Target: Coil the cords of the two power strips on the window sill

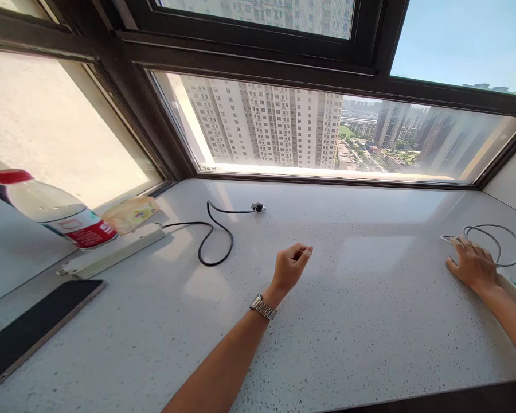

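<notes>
My left hand point(291, 266) hovers over the middle of the speckled white sill point(352, 321), fingers loosely curled with nothing visible in them; a metal watch is on its wrist. A black cable point(217, 235) with a small plug end lies a little ahead and to its left. My right hand point(472, 264) lies flat on the sill at the far right, fingers spread and resting on a coiled grey-white cable point(505, 244).
A white power strip point(116, 252) lies at the left with the black cable running from it. Beside it are a yellow packet point(131, 213), a tilted bottle point(51, 209) with a red cap, and a dark flat slab point(34, 327). A dark-framed window point(327, 86) rises behind.
</notes>
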A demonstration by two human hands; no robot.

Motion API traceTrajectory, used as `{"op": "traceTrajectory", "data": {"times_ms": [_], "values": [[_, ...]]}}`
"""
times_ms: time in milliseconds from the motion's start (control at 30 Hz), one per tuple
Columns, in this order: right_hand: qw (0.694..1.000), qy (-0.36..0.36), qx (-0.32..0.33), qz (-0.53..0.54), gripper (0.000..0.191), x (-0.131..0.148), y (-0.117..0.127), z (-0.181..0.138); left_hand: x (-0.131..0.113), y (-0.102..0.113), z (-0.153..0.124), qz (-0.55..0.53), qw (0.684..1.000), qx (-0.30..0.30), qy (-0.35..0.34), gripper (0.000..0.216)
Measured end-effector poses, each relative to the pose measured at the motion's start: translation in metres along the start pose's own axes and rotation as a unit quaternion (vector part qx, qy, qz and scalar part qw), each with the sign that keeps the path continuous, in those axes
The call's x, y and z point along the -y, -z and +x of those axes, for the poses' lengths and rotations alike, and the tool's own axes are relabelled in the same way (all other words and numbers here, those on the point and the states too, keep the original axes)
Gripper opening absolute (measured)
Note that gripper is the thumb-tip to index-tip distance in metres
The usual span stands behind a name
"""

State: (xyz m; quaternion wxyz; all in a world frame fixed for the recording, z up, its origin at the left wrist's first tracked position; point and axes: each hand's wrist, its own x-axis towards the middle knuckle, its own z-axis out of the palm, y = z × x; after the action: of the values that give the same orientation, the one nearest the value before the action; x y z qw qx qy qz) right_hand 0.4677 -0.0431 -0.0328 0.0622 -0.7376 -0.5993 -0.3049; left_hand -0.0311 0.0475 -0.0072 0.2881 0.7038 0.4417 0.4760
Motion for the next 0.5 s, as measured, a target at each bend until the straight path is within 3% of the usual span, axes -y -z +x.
{"op": "traceTrajectory", "data": {"times_ms": [100, 167, 333, 400, 500], "values": [[0.998, 0.006, -0.046, 0.033, 0.045, 0.012, 0.005, -0.009, 0.007, 0.040, 0.018, 0.159, 0.982, -0.098, -0.017, 0.031], [0.997, -0.001, -0.063, 0.053, 0.043, 0.016, 0.010, -0.015, 0.012, 0.068, 0.033, 0.283, 0.951, -0.117, -0.039, 0.029], [0.988, -0.024, -0.126, 0.082, 0.036, 0.027, 0.022, -0.031, 0.028, 0.117, 0.075, 0.474, 0.874, -0.027, -0.099, 0.049], [0.982, -0.020, -0.151, 0.108, 0.034, 0.038, 0.025, -0.035, 0.036, 0.124, 0.089, 0.484, 0.872, 0.030, -0.069, 0.052], [0.972, -0.013, -0.160, 0.173, 0.030, 0.061, 0.028, -0.035, 0.050, 0.119, 0.098, 0.413, 0.907, 0.056, 0.055, 0.045]]}}
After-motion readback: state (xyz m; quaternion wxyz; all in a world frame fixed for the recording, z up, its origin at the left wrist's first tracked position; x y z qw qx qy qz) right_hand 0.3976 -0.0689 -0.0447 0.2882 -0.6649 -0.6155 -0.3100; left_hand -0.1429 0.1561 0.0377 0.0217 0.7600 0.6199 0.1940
